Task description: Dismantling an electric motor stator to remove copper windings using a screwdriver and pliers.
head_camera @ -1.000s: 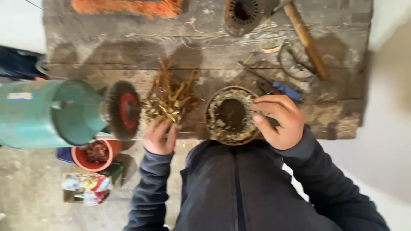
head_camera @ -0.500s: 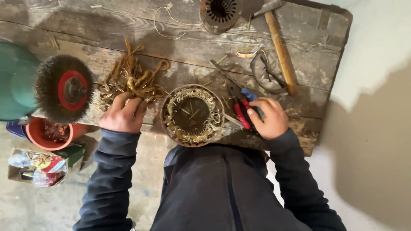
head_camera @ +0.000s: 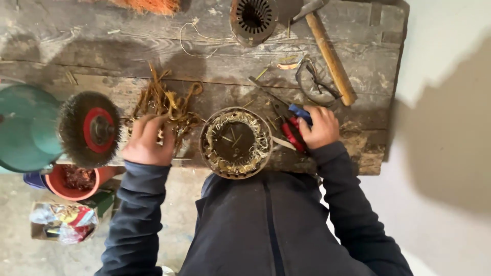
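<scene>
Seen from above, a person in a dark blue zip jacket stands at the near edge of a rough, weathered wooden workbench (head_camera: 76, 46). Directly in front of the body sits a round metal motor stator with frayed pale copper windings around its rim (head_camera: 236, 142), placed at the bench edge where both hands can reach it. The left hand (head_camera: 148, 140) rests on a tangled bundle of pulled-out tan copper wire strands (head_camera: 166, 105) lying just left of the stator; its fingers curl loosely down over the strands, seemingly gathering or pinning them, though whether they truly grip cannot be told. The right hand (head_camera: 319, 128) lies just right of the stator, fingers closed around the red and blue handles of a pair of cutting pliers (head_camera: 291, 128), whose dark metal nose points up and left across the bench. At the far left, a green bench grinder body (head_camera: 23, 128) carries a round wire brush wheel with a red hub (head_camera: 92, 129), overhanging the bench side. Further back lie a wooden-handled hammer (head_camera: 330, 56), a second dark ribbed stator core (head_camera: 254, 18), loose wire scraps (head_camera: 197, 38) and a patch of orange fibre (head_camera: 148, 5). Below the bench, on the floor, stand an orange plastic pot of scraps (head_camera: 74, 181) and a crumpled colourful wrapper (head_camera: 61, 222).
</scene>
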